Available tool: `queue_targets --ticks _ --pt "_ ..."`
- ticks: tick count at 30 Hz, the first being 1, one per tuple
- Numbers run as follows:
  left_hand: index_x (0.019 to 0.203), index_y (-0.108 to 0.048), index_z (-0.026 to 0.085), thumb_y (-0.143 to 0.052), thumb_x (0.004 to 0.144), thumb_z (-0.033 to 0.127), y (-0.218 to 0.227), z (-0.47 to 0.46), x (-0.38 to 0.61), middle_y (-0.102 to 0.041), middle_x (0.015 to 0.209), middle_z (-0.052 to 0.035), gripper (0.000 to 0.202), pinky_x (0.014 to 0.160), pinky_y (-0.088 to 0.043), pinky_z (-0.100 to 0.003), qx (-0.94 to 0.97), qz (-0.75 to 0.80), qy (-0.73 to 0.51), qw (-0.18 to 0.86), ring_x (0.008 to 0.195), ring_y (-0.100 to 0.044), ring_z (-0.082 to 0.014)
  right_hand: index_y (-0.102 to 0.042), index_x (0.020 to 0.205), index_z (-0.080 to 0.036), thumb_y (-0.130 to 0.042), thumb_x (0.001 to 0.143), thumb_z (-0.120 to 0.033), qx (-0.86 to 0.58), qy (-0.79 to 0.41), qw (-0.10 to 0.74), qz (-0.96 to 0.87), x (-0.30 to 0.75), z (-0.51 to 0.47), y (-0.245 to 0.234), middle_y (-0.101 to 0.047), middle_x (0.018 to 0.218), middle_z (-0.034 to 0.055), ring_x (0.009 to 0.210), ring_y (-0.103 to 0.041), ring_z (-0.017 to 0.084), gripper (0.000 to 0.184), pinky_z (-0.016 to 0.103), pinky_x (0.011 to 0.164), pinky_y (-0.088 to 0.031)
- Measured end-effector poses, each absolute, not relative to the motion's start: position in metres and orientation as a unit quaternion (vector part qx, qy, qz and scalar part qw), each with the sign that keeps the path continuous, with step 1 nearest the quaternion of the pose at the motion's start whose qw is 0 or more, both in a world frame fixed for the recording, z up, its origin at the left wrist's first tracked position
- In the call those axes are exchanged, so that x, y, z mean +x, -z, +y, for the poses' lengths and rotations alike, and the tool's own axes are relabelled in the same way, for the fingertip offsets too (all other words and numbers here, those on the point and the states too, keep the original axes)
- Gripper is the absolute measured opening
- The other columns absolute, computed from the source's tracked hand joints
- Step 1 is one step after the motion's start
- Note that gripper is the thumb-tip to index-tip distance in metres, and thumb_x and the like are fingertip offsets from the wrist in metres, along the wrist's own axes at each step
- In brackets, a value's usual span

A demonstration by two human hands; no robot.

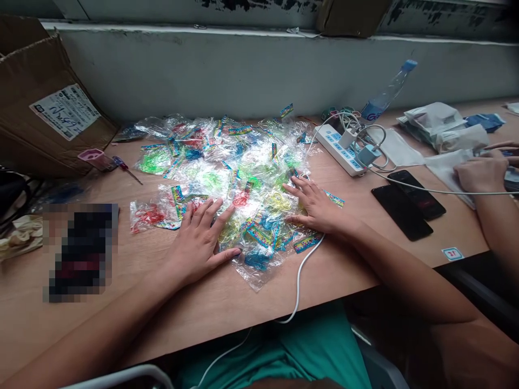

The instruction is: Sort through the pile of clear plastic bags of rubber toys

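A wide heap of clear plastic bags (211, 178) with bright printed header cards lies on the table before me. Inside the bags are red, green, yellow and blue stringy items, too small to name. My left hand (200, 237) rests on the heap's near left side, fingers spread. Across from it, my right hand (314, 205) lies on the right side, its fingers apart too. Between the two hands sit a bag with a blue item (258, 260) and one with a yellow item (278, 202). Neither hand grips anything that I can see.
A power strip (338, 148) with plugged chargers and cables stands right of the heap, near a tilted bottle (387, 94). Two phones (401, 213) lie nearby. Another person's hand (484, 170) is far right. Left are a cardboard box (44, 70), a screwdriver (126, 168) and a pixelated object (83, 251).
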State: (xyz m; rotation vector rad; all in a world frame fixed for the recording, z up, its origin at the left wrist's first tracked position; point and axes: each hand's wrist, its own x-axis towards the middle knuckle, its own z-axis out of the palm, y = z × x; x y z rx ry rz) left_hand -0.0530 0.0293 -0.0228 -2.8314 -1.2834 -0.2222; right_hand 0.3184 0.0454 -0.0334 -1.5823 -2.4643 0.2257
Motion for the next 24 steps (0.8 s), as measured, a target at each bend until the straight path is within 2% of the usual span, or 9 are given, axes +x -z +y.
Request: queue_targets --ticks 9,16,20,24 --pt "0.169 -0.023 0.031 -0.048 0.097 0.077 0.024 0.029 -0.054 -0.029 0.174 -0.0117 0.09 0.133 -0.008 -0.064 -0.909 -0.407 0.086 0.008 0.162 -0.023 -0.0394 -0.029 0.167 -0.028 -0.052 0.094 -0.079 -0.532 -0.081 0.101 -0.837 0.319 0.046 0.035 -0.024 0.176 0.0164 0.165 -0.02 0.04 0.092 0.064 0.132 -0.021" --pt "0.169 -0.024 0.028 -0.043 0.086 0.093 0.019 0.029 -0.057 -0.031 0.172 -0.0145 0.107 0.132 -0.009 -0.061 -0.919 -0.388 0.069 0.012 0.16 -0.026 -0.0404 -0.032 0.166 -0.029 -0.053 0.094 -0.078 -0.531 -0.085 0.112 -0.835 0.318 0.045 0.033 -0.026 0.176 0.0157 0.164 -0.022 0.039 0.09 0.064 0.133 -0.02" --pt "0.17 -0.021 0.026 -0.036 0.089 0.093 0.013 0.027 -0.056 -0.032 0.172 -0.0158 0.105 0.13 -0.016 -0.057 -0.92 -0.385 0.07 0.019 0.156 -0.034 -0.0383 -0.034 0.165 -0.028 -0.054 0.094 -0.076 -0.527 -0.092 0.122 -0.836 0.32 0.045 0.034 -0.029 0.174 0.0171 0.164 -0.023 0.037 0.088 0.063 0.133 -0.019" --pt "0.17 -0.017 0.027 -0.038 0.088 0.093 0.007 0.024 -0.055 -0.031 0.171 -0.0171 0.107 0.125 -0.028 -0.055 -0.916 -0.393 0.081 0.025 0.15 -0.039 -0.0398 -0.035 0.164 -0.032 -0.061 0.093 -0.072 -0.524 -0.111 0.149 -0.831 0.322 0.046 0.035 -0.032 0.173 0.0155 0.164 -0.025 0.037 0.086 0.065 0.133 -0.02"
